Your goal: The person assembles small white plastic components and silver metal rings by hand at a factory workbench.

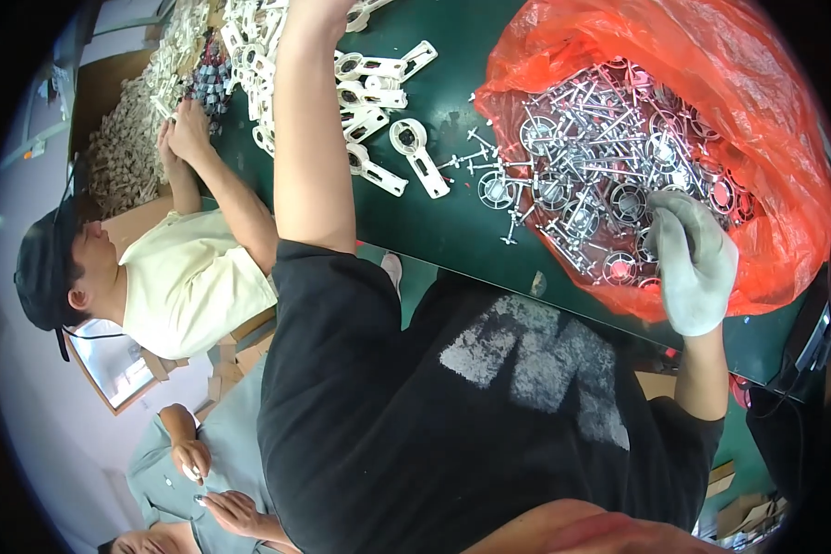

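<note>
My right hand, in a pale glove, is over the near right part of a red plastic bag. Its fingers are bent together at the silver ring-and-stem parts heaped in the bag; whatever they hold is hidden. My bare left arm stretches to the upper edge, where only the heel of my left hand shows. Its fingers are cut off by the picture edge. Beside that arm lie cream plastic housings, each with a round ring and a long handle.
Several silver parts lie loose on the dark green table beside the bag. A person in a cream shirt works at the left by a heap of small cream pieces. Another person in grey sits at the lower left.
</note>
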Tool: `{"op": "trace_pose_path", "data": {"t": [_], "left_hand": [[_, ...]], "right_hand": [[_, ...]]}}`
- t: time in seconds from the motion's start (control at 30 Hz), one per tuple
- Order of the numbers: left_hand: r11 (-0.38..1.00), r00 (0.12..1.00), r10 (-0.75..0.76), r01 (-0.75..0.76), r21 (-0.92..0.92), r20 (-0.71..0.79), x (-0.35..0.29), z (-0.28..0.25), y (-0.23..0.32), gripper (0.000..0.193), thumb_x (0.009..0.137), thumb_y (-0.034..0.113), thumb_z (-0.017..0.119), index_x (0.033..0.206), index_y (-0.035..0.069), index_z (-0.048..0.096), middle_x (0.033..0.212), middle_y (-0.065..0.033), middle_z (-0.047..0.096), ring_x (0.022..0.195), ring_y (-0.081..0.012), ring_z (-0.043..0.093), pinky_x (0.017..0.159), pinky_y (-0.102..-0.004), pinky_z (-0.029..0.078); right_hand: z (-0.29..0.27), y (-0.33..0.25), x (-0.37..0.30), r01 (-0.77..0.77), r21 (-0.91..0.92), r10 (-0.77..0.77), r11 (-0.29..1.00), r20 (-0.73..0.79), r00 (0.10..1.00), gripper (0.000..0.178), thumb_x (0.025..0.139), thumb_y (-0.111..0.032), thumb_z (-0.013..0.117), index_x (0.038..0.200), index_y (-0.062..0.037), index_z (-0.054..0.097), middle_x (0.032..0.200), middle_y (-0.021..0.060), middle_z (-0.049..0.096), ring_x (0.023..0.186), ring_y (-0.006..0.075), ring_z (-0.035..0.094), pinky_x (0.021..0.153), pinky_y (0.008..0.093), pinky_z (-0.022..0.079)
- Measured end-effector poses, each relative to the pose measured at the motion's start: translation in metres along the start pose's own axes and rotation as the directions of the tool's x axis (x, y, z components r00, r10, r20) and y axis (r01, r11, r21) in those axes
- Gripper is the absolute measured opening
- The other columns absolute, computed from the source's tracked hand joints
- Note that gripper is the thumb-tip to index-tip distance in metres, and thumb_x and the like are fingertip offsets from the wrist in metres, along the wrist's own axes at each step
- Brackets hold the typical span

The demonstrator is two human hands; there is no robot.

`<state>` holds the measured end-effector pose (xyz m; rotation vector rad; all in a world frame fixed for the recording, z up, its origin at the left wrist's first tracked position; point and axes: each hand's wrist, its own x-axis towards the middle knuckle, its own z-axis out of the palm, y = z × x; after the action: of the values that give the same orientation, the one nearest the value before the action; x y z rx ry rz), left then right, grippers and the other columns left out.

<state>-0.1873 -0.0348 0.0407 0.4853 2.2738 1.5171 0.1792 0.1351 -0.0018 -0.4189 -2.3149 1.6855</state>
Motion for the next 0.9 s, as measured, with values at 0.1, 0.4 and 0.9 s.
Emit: {"op": "trace_pose_path", "data": {"t": [0.1,0.4,0.9], "left_hand": [[0.985,0.991,0.127,-0.123,-0.124,0.028,-0.007,0.01,-0.006,0.035,0.107,0.024,0.051,0.129,-0.002,0.056,0.12,-0.0132,0.067,0.1,-0.025,0.072,0.082,-0.0313,0.06],[0.238,0.996,0.056,0.061,0.969,-0.076,-0.017,-0.043,-0.078,0.052,0.091,0.047,0.064,0.124,0.007,0.068,0.116,-0.0211,0.071,0.11,-0.0379,0.066,0.094,-0.0477,0.052],[0.542,0.697,0.55,-0.717,0.438,0.46,-0.189,0.079,-0.007,0.044,0.071,0.015,0.085,0.111,0.01,0.068,0.095,-0.0053,0.069,0.081,-0.0248,0.07,0.066,-0.0345,0.056]], "right_hand": [[0.002,0.008,0.002,0.073,-0.033,-0.073,0.997,-0.015,0.997,0.011,0.092,0.007,0.064,0.103,0.0067,0.066,0.099,0.0173,0.074,0.081,0.0212,0.072,0.074,0.0295,0.057],[-0.001,0.006,0.003,0.123,-0.128,-0.127,0.984,-0.025,0.992,0.012,0.091,0.003,0.067,0.103,0.0037,0.068,0.095,0.0155,0.075,0.081,0.0228,0.074,0.075,0.0302,0.058],[0.014,-0.012,0.017,0.318,-0.491,-0.237,0.811,0.222,0.946,0.062,0.068,-0.02,0.089,0.123,-0.0061,0.065,0.103,0.0094,0.071,0.093,0.0271,0.07,0.081,0.0359,0.055]]}}
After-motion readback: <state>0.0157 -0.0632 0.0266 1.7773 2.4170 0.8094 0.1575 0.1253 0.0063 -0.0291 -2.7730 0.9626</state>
